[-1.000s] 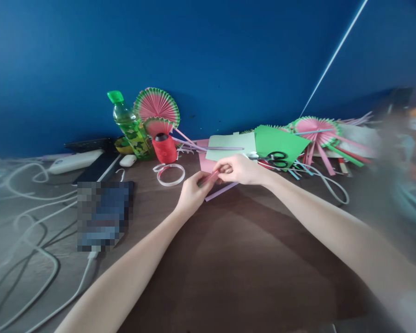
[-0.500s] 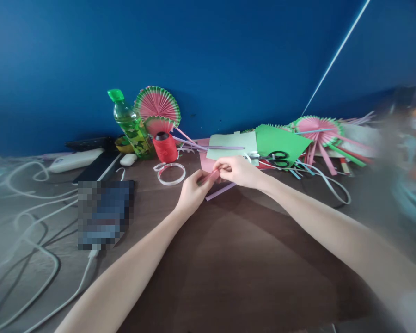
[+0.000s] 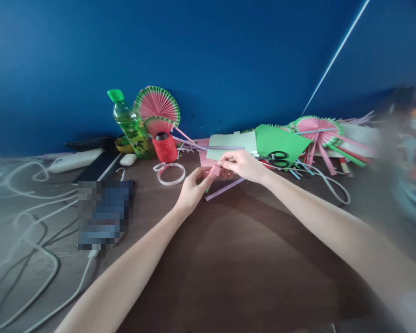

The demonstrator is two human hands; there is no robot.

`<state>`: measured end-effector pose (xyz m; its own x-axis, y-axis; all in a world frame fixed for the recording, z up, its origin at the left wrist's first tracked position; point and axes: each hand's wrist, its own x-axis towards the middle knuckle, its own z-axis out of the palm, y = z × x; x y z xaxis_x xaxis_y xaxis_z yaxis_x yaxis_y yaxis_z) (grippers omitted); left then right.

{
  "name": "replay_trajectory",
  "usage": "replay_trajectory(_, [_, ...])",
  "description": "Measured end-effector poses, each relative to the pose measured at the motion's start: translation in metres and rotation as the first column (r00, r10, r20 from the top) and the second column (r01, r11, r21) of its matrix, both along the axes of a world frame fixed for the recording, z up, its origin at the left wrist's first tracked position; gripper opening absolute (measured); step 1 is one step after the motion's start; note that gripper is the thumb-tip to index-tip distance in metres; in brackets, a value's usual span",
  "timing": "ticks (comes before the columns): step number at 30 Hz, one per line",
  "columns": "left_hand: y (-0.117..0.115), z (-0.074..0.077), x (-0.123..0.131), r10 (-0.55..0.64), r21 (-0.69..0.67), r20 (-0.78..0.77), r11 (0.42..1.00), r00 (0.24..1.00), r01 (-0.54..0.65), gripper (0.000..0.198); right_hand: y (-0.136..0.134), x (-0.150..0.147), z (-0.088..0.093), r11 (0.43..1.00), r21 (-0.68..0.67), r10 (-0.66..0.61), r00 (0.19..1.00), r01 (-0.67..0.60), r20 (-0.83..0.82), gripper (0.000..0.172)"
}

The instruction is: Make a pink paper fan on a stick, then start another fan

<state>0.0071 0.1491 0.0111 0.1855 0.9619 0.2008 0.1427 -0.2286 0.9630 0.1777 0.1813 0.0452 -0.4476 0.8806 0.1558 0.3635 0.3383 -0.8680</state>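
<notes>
A small piece of folded pink paper [image 3: 215, 170] is pinched between the fingers of my left hand [image 3: 195, 184]. My right hand [image 3: 243, 165] closes its thumb and forefinger on the same paper from the right; its other fingertips are partly hidden. Below the hands a lilac paper strip [image 3: 225, 189] lies slantwise on the dark table. Just behind them are a pale green sheet [image 3: 229, 140] and a pink sheet [image 3: 205, 160]. Black-handled scissors [image 3: 278, 158] rest to the right, against a bright green sheet [image 3: 280, 144].
Pink-and-green pleated paper fans [image 3: 157, 107] stand at the back beside a green-capped bottle [image 3: 127, 118]. A red thread spool [image 3: 165, 148] and a tape roll [image 3: 171, 174] are left of my hands. Farther left lie a phone [image 3: 107, 212] and white cables [image 3: 57, 263]. More fans [image 3: 317, 129] lie right.
The right hand has shifted slightly up and away from me. The pink paper has turned between my fingers, and more of the lilac strip shows. Everything else stays put.
</notes>
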Motion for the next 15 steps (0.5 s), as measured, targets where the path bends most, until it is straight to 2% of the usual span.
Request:
replay_trajectory(4, [0.004,-0.002,-0.003,-0.095,-0.044,0.135,0.994,0.986,0.101,0.035,0.007,0.002,-0.007,0.993,-0.038,-0.11,0.994,0.11,-0.002,0.015])
replay_trajectory(10, [0.014,-0.003,-0.012,-0.043,-0.099,0.468,0.99,0.883,0.101,0.021,0.016,0.008,-0.012,0.97,0.0,-0.244,0.968,0.245,0.063,0.017])
replay_trajectory(13, [0.018,-0.003,-0.013,-0.036,-0.091,0.548,0.991,0.836,0.102,0.017,0.021,0.018,-0.01,0.941,0.019,-0.338,0.931,0.339,0.139,0.017])
replay_trajectory(15, [0.02,-0.004,-0.012,0.003,-0.102,0.585,0.992,0.811,0.07,0.016,0.026,0.027,-0.007,0.902,0.079,-0.432,0.886,0.424,0.172,0.015])
